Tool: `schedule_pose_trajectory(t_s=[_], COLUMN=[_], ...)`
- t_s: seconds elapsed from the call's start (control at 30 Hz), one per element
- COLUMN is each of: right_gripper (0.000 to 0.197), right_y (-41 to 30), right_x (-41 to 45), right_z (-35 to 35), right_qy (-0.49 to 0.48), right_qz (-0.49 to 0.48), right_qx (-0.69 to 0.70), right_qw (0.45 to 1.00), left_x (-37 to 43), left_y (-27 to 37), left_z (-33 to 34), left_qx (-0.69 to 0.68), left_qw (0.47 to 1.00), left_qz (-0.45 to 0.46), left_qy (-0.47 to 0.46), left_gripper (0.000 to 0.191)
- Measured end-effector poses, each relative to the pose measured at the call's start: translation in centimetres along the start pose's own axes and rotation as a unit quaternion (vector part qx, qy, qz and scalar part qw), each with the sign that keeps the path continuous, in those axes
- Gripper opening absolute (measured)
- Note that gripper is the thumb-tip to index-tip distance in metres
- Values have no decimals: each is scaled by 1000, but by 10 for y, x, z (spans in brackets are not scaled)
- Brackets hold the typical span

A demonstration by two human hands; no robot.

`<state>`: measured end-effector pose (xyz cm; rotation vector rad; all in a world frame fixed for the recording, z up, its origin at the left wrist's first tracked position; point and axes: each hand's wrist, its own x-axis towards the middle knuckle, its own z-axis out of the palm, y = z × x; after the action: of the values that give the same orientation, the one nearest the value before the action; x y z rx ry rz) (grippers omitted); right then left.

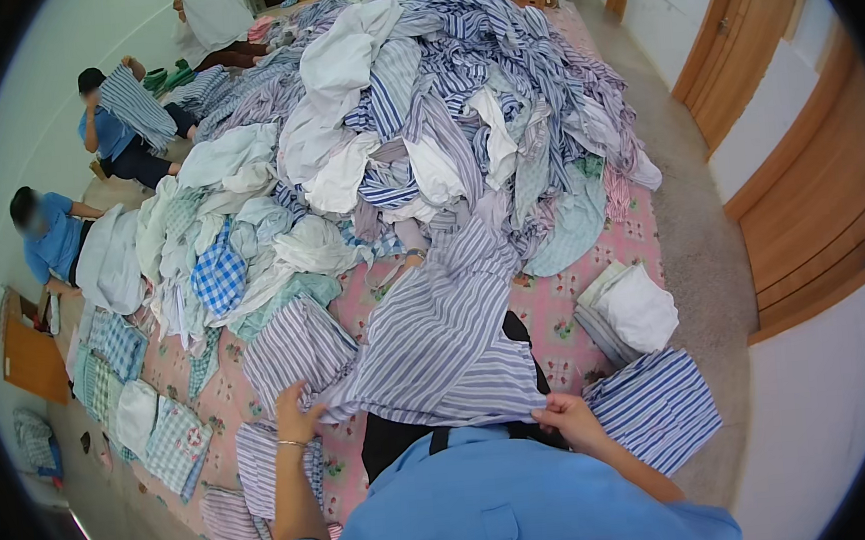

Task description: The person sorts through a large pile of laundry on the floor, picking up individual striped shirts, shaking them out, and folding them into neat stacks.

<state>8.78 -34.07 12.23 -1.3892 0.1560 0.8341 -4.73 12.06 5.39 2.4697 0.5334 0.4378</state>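
A blue-grey and white striped garment (438,345) lies spread over my lap and legs, its far end reaching the big heap of laundry. My right hand (569,420) pinches its near right corner between thumb and fingers. At the opposite corner is my left hand (297,416), its thumb against the cloth, which is drawn out to a point there; the fingertips' hold is partly hidden. Close to my left hand lie a folded striped garment (299,347) and a second folded striped stack (277,469). A folded blue-and-white striped stack (653,409) sits beside my right forearm.
A large heap of striped and white laundry (493,55) rises ahead on a pink patterned sheet (556,321). Folded white cloths (634,308) lie at right, checked ones (178,446) at left. Several co-workers, including one person (53,229), sit along the left. Wooden doors (812,206) line the right wall.
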Motion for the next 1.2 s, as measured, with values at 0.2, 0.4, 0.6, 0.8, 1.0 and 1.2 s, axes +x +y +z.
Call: schedule_pose_trajectory(t_s=[0.2, 0.4, 0.6, 0.8, 1.0, 1.2], right_gripper=[15, 12, 15, 61, 55, 42], right_y=[-50, -70, -70, -44, 7, -70], right_x=[12, 2, 8, 94, 209, 208], right_z=[51, 48, 48, 8, 20, -7], right_qy=[-76, -95, -180, -35, 161, 248], right_qz=[-182, -208, -262, -359, -359, -500], right_qx=[-222, -210, -294, -369, -578, -490], right_qw=[955, 951, 901, 857, 715, 669], left_x=[29, 26, 15, 28, 34, 46], left_y=[227, 260, 255, 247, 238, 190], left_z=[27, 52, 65, -2, -50, -81], left_qx=[-126, -167, -143, -153, -184, -298], left_qw=[946, 898, 921, 905, 930, 946], left_qz=[273, 309, 289, 296, 289, 86], left_qy=[-123, -265, -220, -266, -137, 96], left_gripper=[72, 64, 52, 47, 27, 24])
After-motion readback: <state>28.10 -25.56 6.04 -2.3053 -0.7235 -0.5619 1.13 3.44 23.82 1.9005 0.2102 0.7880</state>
